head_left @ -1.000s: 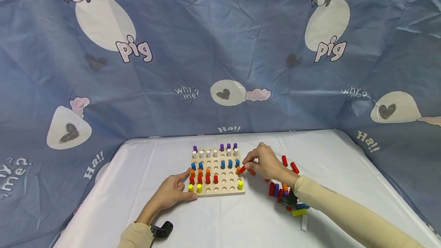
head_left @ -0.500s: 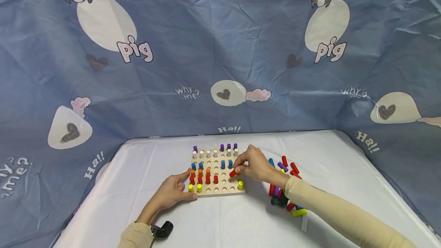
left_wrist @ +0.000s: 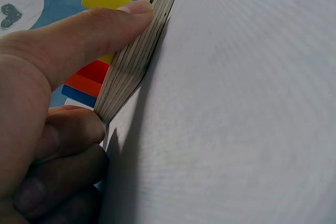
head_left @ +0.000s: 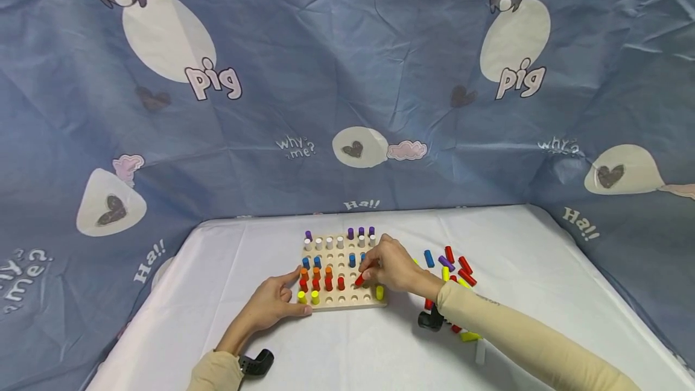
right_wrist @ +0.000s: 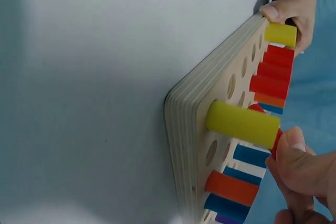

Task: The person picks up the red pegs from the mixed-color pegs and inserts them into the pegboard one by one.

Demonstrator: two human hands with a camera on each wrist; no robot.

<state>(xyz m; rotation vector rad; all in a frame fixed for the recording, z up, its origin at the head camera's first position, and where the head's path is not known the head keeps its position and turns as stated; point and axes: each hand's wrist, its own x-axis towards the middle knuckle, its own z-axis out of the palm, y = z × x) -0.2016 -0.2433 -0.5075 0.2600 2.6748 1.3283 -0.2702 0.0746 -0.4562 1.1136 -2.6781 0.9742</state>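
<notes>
A wooden pegboard (head_left: 335, 305) stands on the white-covered table, with coloured pegs upright in rows of holes. The left hand (head_left: 267, 303) holds its front left corner, thumb along the front edge and a finger at the left side; in the left wrist view the thumb (left_wrist: 100, 32) presses the layered edge. Over the right part of the board, the right hand (head_left: 392, 265) pinches a red peg (head_left: 359, 280) between thumb and finger. That peg is tilted, its lower end close to a hole in the red row. In the right wrist view a yellow peg (right_wrist: 244, 123) partly hides it.
Loose red, blue, purple and yellow pegs (head_left: 449, 254) lie right of the board, partly behind the right forearm. A white peg (head_left: 480, 352) lies nearer the front. Blue printed cloth (head_left: 347, 77) hangs behind the table.
The right hand has moved left over the board with the red peg, from its right edge towards the hole beside the standing red pegs. The left hand stays at the corner.
</notes>
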